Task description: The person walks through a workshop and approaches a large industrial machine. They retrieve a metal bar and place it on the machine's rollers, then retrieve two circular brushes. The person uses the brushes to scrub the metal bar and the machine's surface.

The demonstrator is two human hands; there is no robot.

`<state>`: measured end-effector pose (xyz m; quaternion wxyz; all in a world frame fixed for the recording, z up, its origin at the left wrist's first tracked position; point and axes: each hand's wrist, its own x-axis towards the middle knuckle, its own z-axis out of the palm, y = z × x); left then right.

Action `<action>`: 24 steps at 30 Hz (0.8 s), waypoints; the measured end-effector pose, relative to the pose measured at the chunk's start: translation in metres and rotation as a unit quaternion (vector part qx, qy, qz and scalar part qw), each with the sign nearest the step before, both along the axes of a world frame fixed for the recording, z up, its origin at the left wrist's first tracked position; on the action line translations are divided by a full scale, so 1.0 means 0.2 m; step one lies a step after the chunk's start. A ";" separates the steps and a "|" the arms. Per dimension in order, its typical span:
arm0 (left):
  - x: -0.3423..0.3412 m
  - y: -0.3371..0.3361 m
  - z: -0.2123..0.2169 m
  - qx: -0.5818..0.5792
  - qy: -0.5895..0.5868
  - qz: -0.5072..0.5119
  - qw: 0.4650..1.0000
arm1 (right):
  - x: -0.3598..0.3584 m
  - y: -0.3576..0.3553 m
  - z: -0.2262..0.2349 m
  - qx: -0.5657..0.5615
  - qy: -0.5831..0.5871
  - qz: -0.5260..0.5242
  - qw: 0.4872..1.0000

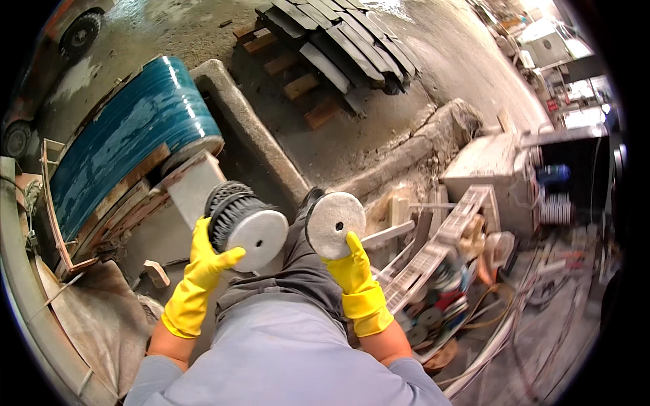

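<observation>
My left hand (195, 281), in a yellow rubber glove, is closed on a stack of round disc brushes (257, 242). Dark bristles stick out around their rims, and the near one shows a flat grey back with a small hole in the centre. To its right, my right hand (357, 287), gloved the same way, grips a pale round disc (332, 220) by its lower edge, thumb on its face. This disc has a central hole and a dark rim; its far side is hidden. A gap separates the two hands' loads, both held up over my dark trousers.
A teal film-wrapped bundle (139, 111) is at the left. Ahead, low concrete kerbs (254, 135) border grey slabs (355, 40) stacked on wood. To the right are a slatted plastic crate (433, 250), piled discs and scraps, and a dusty box (484, 166).
</observation>
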<state>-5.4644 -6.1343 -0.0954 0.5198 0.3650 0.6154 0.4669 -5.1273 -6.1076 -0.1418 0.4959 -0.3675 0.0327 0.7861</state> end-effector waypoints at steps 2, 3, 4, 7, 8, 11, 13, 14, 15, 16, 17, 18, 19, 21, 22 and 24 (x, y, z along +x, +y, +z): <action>0.07 0.22 0.05 -0.041 -0.052 0.055 0.996 | 0.10 0.35 0.09 0.002 0.068 -0.004 0.998; 0.07 0.31 0.07 -0.056 -0.048 0.074 0.995 | 0.18 0.50 0.10 0.032 0.108 0.001 0.994; 0.09 0.39 0.10 -0.066 -0.061 0.101 0.991 | 0.25 0.67 0.17 0.054 0.175 0.016 0.983; 0.13 0.57 0.18 -0.064 -0.097 0.169 0.979 | 0.41 1.12 0.35 0.034 0.294 0.023 0.955; 0.12 0.61 0.18 -0.072 -0.076 0.192 0.976 | 0.42 1.27 0.45 0.033 0.311 0.020 0.950; 0.08 0.74 0.21 -0.025 -0.124 0.243 0.962 | 0.44 1.67 0.61 0.069 0.372 0.053 0.924; -0.01 0.75 0.15 -0.039 -0.134 0.289 0.947 | 0.41 1.89 0.70 0.057 0.383 0.043 0.921; 0.00 0.77 0.17 -0.020 -0.127 0.307 0.943 | 0.39 1.97 0.72 0.044 0.419 0.035 0.906; -0.01 0.79 0.20 -0.001 -0.120 0.324 0.938 | 0.37 2.04 0.74 0.072 0.398 0.053 0.913; -0.02 0.81 0.24 0.001 -0.129 0.333 0.934 | 0.34 2.12 0.75 0.067 0.399 0.059 0.913; -0.03 0.84 0.27 0.005 -0.138 0.344 0.929 | 0.29 2.19 0.75 0.062 0.402 0.068 0.911; -0.05 0.87 0.28 0.021 -0.141 0.364 0.920 | 0.23 2.26 0.77 0.060 0.399 0.081 0.911; -0.06 0.89 0.30 0.015 -0.146 0.391 0.909 | 0.17 2.32 0.80 0.057 0.398 0.096 0.910; -0.13 0.97 0.31 0.005 -0.132 0.430 0.893 | 0.06 2.43 0.83 0.051 0.409 0.122 0.903; -0.18 1.04 0.32 -0.015 -0.128 0.450 0.884 | 0.02 2.47 0.84 0.038 0.410 0.125 0.903; -0.27 1.19 0.36 -0.038 -0.128 0.470 0.872 | -0.08 2.59 0.83 0.016 0.401 0.141 0.905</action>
